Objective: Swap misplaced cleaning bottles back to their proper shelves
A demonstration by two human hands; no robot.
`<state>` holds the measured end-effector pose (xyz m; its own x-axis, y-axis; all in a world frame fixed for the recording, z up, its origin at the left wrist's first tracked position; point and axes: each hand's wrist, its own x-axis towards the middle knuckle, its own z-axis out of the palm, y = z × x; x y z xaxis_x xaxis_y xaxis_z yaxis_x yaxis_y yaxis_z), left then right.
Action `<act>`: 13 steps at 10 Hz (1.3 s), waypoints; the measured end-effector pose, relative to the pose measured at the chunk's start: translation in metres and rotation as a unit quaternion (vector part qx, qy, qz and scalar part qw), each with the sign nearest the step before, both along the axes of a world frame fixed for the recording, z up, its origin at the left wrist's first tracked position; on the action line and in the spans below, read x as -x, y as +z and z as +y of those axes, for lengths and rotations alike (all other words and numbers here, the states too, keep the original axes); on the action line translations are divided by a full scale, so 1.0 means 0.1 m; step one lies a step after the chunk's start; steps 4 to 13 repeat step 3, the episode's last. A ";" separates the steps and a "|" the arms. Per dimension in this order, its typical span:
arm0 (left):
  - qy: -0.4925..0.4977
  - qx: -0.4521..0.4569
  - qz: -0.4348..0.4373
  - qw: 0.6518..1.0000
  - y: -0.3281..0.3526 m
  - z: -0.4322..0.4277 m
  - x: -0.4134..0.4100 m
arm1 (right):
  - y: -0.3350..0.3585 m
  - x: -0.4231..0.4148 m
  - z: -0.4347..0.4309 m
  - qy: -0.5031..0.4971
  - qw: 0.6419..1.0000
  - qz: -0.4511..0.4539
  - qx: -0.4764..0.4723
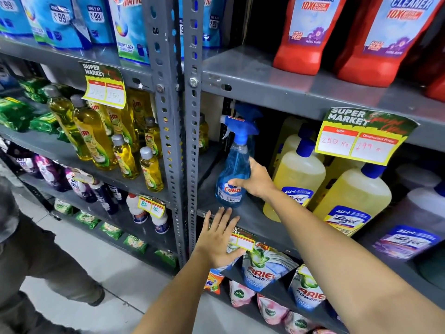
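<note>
Right hand (252, 182) wrapped around lower body of blue Colin spray bottle (234, 169), thumb across the label front, fingers behind; bottle upright, base on the grey middle shelf (250, 220) of the right-hand rack, at its left end, near the perforated steel upright (192, 145). Trigger head blue, nozzle pointing left, small red-white sticker on top. Left hand (220, 237) open, fingers spread flat, holding nothing, palm toward the shelf's front edge just below the spray bottle, fingertips at the lip; it overlaps a small price tag (243, 242) hanging from that edge. Just right of the spray bottle, yellow Lizol bottles (298, 179) with blue caps, standing in rows, nearest one close beside the right wrist; contact cannot be told. Big yellow Super Market price card (361, 138) clipped to the shelf above them, handwritten 250 and 199. Top shelf right: red floor cleaner bottles (310, 37). Below: Ariel pouches (265, 271) and pink Dettol packs (240, 295). Left rack: yellow Vim dish liquid bottles (96, 138) on middle shelf, various heights, another price card (103, 85) above; blue detergent pouches (60, 20) on top; green packs far left; dark purple pouches (55, 174) lower down. Another person's trouser leg and shoe (43, 266) at left edge on the pale floor.
</note>
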<state>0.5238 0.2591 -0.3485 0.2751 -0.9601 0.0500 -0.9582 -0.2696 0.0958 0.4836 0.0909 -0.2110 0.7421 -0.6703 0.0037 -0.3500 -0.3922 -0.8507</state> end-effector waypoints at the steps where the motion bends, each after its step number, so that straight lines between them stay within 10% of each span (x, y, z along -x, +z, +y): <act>1: 0.002 -0.006 0.004 1.000 -0.01 0.00 -0.01 | 0.02 0.01 0.03 -0.002 1.000 0.006 0.001; 13: 0.001 -0.040 0.006 0.999 -0.02 -0.04 -0.06 | 0.07 0.07 0.10 0.013 1.000 0.024 0.013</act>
